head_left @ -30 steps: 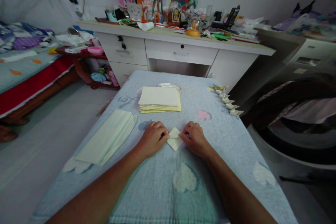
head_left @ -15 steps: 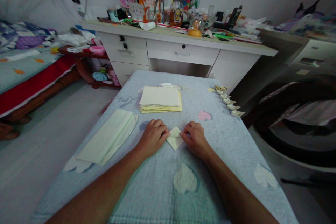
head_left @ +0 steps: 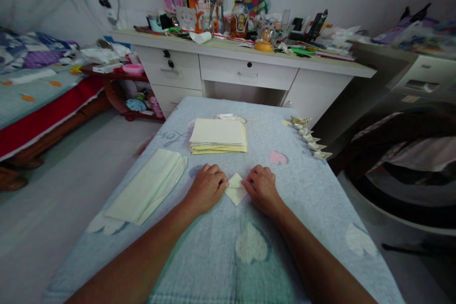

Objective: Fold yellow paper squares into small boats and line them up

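Observation:
A small folded piece of pale yellow paper lies on the blue cloth in a diamond shape, with a crease line across its middle. My left hand pinches its left corner between thumb and curled fingers. On the opposite corner, my right hand grips the paper the same way. Beyond them sits a stack of paper sheets, cream on top with yellow edges below. Left of my left hand rests a larger folded pale sheet.
Several small folded paper boats stand in a row at the table's right edge, a patterned one farthest back. A cluttered white desk stands behind the cloth-covered table. To the right is a washing machine.
Both hands and the folded paper have shifted very slightly to the left. The grip at both corners stays the same.

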`<state>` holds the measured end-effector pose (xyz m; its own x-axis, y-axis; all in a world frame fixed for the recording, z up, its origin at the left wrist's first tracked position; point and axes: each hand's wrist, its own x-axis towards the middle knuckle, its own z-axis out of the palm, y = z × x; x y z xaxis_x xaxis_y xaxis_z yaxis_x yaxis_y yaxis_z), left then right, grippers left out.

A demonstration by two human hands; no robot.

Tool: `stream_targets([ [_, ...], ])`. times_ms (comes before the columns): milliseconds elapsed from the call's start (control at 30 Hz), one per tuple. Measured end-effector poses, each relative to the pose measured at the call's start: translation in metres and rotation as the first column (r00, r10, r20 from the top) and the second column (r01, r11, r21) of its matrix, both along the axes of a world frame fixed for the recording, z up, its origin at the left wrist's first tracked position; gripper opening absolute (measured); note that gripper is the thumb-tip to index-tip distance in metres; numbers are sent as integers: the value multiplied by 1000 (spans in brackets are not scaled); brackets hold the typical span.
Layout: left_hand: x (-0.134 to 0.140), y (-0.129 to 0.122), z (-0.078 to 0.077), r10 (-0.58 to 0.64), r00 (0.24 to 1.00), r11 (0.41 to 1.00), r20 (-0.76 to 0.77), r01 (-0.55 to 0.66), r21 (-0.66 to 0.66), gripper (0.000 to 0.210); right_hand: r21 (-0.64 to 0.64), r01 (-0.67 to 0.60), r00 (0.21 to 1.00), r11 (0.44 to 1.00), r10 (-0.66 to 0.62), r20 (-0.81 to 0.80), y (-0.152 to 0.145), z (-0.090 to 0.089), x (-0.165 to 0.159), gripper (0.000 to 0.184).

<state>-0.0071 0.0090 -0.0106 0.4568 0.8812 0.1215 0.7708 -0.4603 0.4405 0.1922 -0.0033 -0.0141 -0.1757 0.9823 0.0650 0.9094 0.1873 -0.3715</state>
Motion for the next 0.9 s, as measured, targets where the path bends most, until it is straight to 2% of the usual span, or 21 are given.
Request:
stream_targets([
  [667,9,-6,0,145,975,988,-167,-132,84,19,-5,66,995,998,-66,78,1,1,-6,22],
  [900,9,-7,1,156,974,986,-161,-146,74,18,27,61,993,998,-64,100,-1,2,-7,21],
])
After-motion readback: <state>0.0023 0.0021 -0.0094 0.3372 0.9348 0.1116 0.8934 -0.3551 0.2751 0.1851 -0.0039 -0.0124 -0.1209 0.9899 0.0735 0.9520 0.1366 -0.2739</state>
